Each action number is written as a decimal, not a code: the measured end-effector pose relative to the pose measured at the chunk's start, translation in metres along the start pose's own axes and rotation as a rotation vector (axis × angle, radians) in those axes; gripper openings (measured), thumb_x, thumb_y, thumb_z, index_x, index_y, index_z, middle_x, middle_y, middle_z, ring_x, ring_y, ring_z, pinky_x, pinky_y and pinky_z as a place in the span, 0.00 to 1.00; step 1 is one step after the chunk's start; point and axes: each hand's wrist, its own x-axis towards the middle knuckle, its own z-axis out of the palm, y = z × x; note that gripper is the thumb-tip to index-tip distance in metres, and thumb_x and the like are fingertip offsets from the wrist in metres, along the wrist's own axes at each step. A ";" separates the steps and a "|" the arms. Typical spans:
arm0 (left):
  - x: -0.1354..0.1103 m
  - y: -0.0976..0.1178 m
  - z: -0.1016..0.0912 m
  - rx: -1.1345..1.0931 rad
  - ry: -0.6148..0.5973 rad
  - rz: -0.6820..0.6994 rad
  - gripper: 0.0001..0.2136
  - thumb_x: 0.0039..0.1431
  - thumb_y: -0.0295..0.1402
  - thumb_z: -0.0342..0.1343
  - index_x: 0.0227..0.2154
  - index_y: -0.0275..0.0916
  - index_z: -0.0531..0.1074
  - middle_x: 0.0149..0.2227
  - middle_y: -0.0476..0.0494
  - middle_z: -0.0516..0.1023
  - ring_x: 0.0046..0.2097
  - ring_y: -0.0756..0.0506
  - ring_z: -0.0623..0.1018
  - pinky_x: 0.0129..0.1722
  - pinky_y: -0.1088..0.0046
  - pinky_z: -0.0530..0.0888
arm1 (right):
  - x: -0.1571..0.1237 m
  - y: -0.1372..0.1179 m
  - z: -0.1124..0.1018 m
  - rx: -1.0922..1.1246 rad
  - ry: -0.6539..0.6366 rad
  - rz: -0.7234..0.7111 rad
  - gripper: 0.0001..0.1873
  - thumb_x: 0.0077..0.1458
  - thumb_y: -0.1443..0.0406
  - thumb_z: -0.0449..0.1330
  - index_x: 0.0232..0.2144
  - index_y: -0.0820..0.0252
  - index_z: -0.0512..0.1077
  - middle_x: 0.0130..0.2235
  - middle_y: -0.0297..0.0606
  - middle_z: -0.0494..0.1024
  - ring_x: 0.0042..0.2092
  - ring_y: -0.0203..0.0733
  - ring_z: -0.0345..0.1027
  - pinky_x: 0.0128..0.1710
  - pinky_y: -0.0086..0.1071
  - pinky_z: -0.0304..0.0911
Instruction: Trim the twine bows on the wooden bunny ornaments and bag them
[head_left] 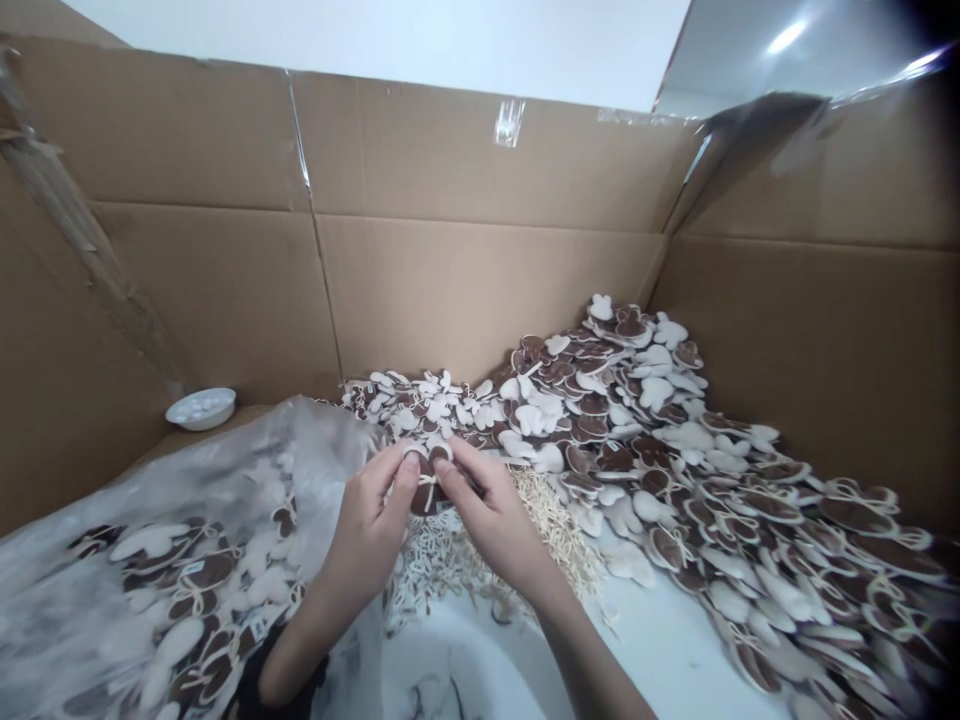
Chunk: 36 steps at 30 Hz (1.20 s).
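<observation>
Between my two hands is a small brown and cream animal-head-shaped piece (pixel 424 500), with rounded ears and a cream cord bow at its middle. My left hand (pixel 375 505) pinches its left ear, thumb on the front. On the other ear, my right hand (pixel 487 500) grips in the same way; the fingers behind the piece are hidden. Directly below lies a heap of short cream cord bits (pixel 551 520). Beyond and to the right rises a large pile of similar pieces (pixel 615 400), some showing brown faces with bows, others pale backs.
To my left, a clear plastic bag (pixel 300 450) covers or contains many similar pieces. A white bowl (pixel 201 408) with small white items stands in the back left corner. Tall cardboard walls (pixel 480 270) enclose the white work surface (pixel 660 650).
</observation>
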 end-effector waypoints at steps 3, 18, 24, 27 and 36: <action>-0.003 0.001 0.002 -0.076 0.099 0.036 0.15 0.65 0.37 0.44 0.23 0.40 0.61 0.24 0.53 0.63 0.28 0.50 0.65 0.30 0.75 0.63 | -0.001 0.002 0.008 0.200 0.068 -0.002 0.12 0.62 0.59 0.51 0.27 0.57 0.61 0.27 0.30 0.61 0.29 0.35 0.55 0.28 0.30 0.53; 0.000 -0.008 0.005 -0.376 0.068 -0.289 0.15 0.59 0.45 0.50 0.40 0.40 0.72 0.49 0.42 0.73 0.55 0.40 0.69 0.50 0.68 0.67 | 0.003 0.005 0.006 0.313 0.140 0.036 0.13 0.57 0.61 0.55 0.22 0.58 0.61 0.25 0.30 0.60 0.27 0.35 0.53 0.27 0.28 0.53; 0.000 0.001 0.001 0.079 -0.091 0.056 0.14 0.65 0.41 0.42 0.29 0.40 0.65 0.31 0.47 0.69 0.34 0.45 0.69 0.36 0.69 0.66 | 0.002 -0.003 0.003 0.152 0.128 0.029 0.16 0.62 0.58 0.51 0.23 0.57 0.58 0.23 0.28 0.57 0.25 0.34 0.50 0.25 0.28 0.49; -0.001 -0.001 0.003 0.105 -0.030 0.044 0.14 0.66 0.40 0.41 0.28 0.40 0.63 0.29 0.48 0.68 0.33 0.46 0.69 0.35 0.69 0.65 | 0.002 0.000 0.005 0.128 0.091 0.008 0.15 0.63 0.56 0.48 0.27 0.56 0.60 0.25 0.29 0.59 0.26 0.35 0.52 0.26 0.29 0.51; -0.003 -0.003 0.002 -0.227 0.017 -0.110 0.18 0.66 0.46 0.41 0.45 0.39 0.68 0.48 0.41 0.73 0.52 0.42 0.70 0.48 0.69 0.66 | 0.001 0.002 0.005 -0.023 -0.043 -0.027 0.12 0.63 0.59 0.49 0.27 0.55 0.60 0.23 0.28 0.59 0.25 0.37 0.53 0.27 0.31 0.52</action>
